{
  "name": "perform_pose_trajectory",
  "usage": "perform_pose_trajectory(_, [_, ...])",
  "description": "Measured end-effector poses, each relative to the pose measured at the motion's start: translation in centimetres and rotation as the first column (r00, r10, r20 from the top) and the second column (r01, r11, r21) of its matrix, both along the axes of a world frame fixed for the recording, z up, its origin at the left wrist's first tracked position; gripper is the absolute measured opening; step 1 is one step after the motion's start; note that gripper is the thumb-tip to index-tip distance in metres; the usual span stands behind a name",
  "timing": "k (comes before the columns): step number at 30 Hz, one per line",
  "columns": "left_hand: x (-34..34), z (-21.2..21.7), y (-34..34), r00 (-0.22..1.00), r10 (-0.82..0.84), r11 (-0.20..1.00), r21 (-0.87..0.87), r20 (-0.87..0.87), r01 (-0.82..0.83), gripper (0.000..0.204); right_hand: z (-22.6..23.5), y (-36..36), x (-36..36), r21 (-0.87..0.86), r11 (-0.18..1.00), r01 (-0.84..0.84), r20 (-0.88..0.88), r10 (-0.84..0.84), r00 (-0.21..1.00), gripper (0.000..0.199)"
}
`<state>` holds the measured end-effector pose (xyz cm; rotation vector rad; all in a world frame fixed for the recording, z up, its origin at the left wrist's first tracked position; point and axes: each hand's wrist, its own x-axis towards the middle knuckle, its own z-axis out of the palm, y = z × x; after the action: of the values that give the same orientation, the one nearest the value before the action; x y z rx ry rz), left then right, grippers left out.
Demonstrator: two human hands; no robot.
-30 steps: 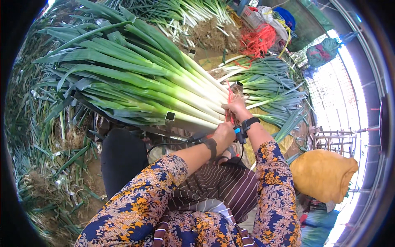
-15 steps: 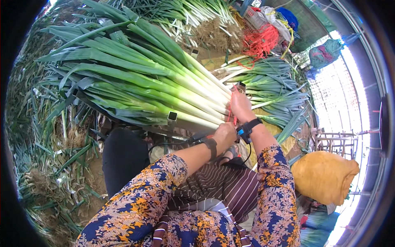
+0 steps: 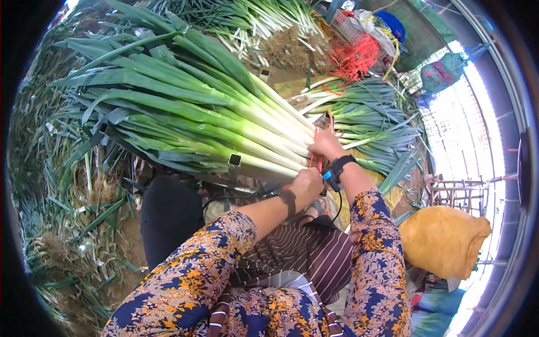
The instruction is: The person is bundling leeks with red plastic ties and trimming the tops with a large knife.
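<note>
Large bundle of leeks (image 3: 213,121) lying across a dark metal frame (image 3: 233,162), white shanks pointing toward the person, green leaves fanning up and left. Left hand (image 3: 306,182) pressed against the underside of the white ends, fingers curled; whether closed on a stalk or on the red tie (image 3: 316,147), cannot tell. Right hand (image 3: 325,145) resting on top of the same white ends, fingers bent over the stalks and the red tie strand, which runs between the two hands. Both hands close together, nearly touching, at the root end of the bundle. Dark bands on both wrists, with a blue-tipped device at the right wrist.

Second heap of leeks (image 3: 370,121) just right of the hands, lying flat. Further leeks with roots (image 3: 264,22) stacked beyond. Tangle of red string (image 3: 353,56) beyond the right-hand heap. Yellow sack (image 3: 443,241) low at right. Trimmed leaves (image 3: 67,208) strewn on the ground at left.
</note>
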<state>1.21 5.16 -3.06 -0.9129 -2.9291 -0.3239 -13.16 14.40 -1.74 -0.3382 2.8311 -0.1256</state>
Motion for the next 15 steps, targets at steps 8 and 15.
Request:
perform_pose_trajectory(8, [-0.3, -0.6, 0.0, 0.994, 0.036, 0.999, 0.037, 0.108, -0.04, 0.017, -0.7, 0.4, 1.5, -0.162, 0.965, 0.206, -0.004, -0.209, 0.978, 0.036])
perform_pose_trajectory(15, [-0.2, -1.1, -0.1, 0.997, -0.018, 0.999, -0.039, -0.076, 0.015, 0.017, 2.6, -1.5, 2.1, -0.141, 0.988, -0.063, -0.231, 0.029, 0.972, 0.022])
